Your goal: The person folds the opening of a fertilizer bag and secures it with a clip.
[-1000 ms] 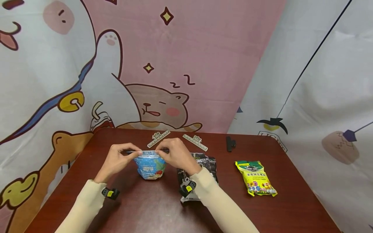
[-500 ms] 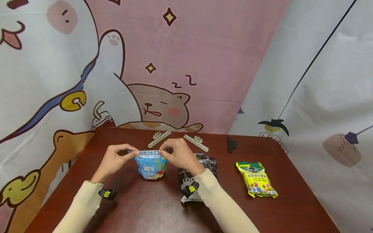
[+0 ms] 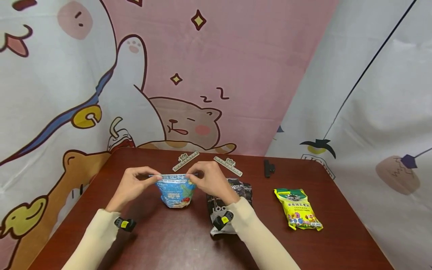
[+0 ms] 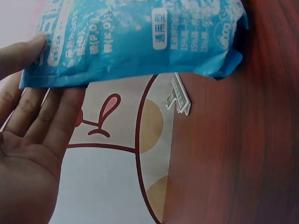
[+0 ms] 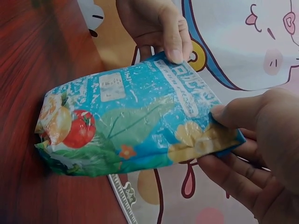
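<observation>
A blue fertilizer bag (image 3: 176, 195), printed with a tomato and leaves, is held upright by its flat top edge. My left hand (image 3: 134, 183) pinches the left end of that edge between thumb and fingers. At the other end, my right hand (image 3: 213, 182) pinches the edge the same way. The right wrist view shows the right thumb on the printed front (image 5: 117, 121) and the fingers behind. In the left wrist view, the bag's lower end (image 4: 210, 42) appears close to the table; whether it touches cannot be told.
Partly under my right forearm lies a black bag (image 3: 216, 221). A yellow bag (image 3: 297, 210) lies farther right. Two pale long clips (image 3: 185, 161) and a black clip (image 3: 267, 168) rest near the table's (image 3: 162, 240) back edge, before a cartoon-printed cloth (image 3: 253, 75).
My right hand has shifted slightly right along the bag's top edge, so more of the edge shows between the hands. Both hands keep their pinch.
</observation>
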Demonstrator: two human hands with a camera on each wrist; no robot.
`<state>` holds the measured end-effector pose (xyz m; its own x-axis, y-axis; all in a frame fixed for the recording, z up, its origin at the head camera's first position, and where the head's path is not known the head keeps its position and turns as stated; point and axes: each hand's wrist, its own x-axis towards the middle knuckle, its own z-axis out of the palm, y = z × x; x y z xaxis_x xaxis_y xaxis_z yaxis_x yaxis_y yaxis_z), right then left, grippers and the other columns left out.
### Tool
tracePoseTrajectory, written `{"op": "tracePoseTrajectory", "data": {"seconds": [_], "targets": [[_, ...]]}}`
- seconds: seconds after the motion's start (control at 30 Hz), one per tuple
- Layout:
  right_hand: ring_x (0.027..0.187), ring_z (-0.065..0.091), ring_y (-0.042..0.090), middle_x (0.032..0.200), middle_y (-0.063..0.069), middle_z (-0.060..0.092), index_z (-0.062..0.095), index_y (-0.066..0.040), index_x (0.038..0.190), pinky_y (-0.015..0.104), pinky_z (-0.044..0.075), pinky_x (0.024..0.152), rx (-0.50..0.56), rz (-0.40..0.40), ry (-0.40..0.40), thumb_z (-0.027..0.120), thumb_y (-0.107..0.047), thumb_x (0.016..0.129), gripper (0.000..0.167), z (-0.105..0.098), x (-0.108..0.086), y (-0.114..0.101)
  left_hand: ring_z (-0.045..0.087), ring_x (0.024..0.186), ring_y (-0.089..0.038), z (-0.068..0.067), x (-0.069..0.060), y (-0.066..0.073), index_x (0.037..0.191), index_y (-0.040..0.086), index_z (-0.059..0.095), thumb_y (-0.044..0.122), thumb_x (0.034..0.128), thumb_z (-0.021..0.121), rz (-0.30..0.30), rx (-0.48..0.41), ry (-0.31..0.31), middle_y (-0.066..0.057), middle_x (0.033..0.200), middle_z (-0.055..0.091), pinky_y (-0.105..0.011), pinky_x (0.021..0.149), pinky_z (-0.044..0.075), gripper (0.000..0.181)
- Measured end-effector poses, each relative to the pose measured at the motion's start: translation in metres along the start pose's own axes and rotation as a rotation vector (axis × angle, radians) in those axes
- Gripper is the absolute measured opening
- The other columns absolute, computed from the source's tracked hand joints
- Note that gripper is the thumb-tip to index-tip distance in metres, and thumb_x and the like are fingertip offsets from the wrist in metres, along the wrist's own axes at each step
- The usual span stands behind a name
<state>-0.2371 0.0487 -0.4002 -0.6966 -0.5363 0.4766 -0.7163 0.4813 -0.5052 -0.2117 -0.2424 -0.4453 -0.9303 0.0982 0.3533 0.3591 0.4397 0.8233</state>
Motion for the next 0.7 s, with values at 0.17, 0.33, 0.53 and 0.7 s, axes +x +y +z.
{"op": "tracePoseTrajectory", "data": {"seconds": [0.17,0.33,0.53,0.7], "targets": [[0.074,0.063,0.0,0.087,-0.01,0.075,0.08,-0.02,0.094,0.019,0.054,0.067,0.029,0.017,0.014,0.076,-0.022,0.095,0.005,-0.001,-0.003,0.003,0.068,0.082,-0.02,-0.004,-0.003,-0.001,0.095,0.023,0.081,0.03,0.0912,0.08,-0.015,-0.006,0.022,0.002,0.094,0.078,-0.027,0.068,0.054,0.008],[0.069,0.062,-0.001,0.086,-0.009,0.075,0.081,-0.019,0.093,0.018,0.054,0.064,0.046,-0.022,0.039,0.076,-0.021,0.094,0.005,-0.001,-0.004,0.006,0.069,0.087,-0.009,-0.002,-0.003,0.001,0.093,0.022,0.083,0.027,0.0894,0.082,-0.011,-0.011,0.06,0.002,0.093,0.08,-0.026,0.075,0.054,0.006],[0.07,0.064,-0.002,0.087,-0.009,0.076,0.08,-0.02,0.095,0.019,0.055,0.065,0.069,-0.004,0.03,0.076,-0.023,0.095,0.005,-0.001,-0.005,0.009,0.069,0.088,-0.01,-0.001,-0.002,-0.001,0.095,0.021,0.083,0.027,0.0895,0.082,-0.028,-0.029,0.057,0.001,0.095,0.08,-0.025,0.073,0.055,0.008],[0.074,0.068,0.0,0.09,-0.008,0.076,0.079,-0.02,0.098,0.02,0.058,0.069,0.092,0.029,0.014,0.075,-0.025,0.095,0.007,0.0,-0.008,0.011,0.069,0.086,-0.015,-0.006,-0.005,-0.009,0.098,0.018,0.082,0.03,0.0895,0.082,-0.06,-0.042,0.048,0.001,0.095,0.079,-0.026,0.071,0.056,0.015]]}}
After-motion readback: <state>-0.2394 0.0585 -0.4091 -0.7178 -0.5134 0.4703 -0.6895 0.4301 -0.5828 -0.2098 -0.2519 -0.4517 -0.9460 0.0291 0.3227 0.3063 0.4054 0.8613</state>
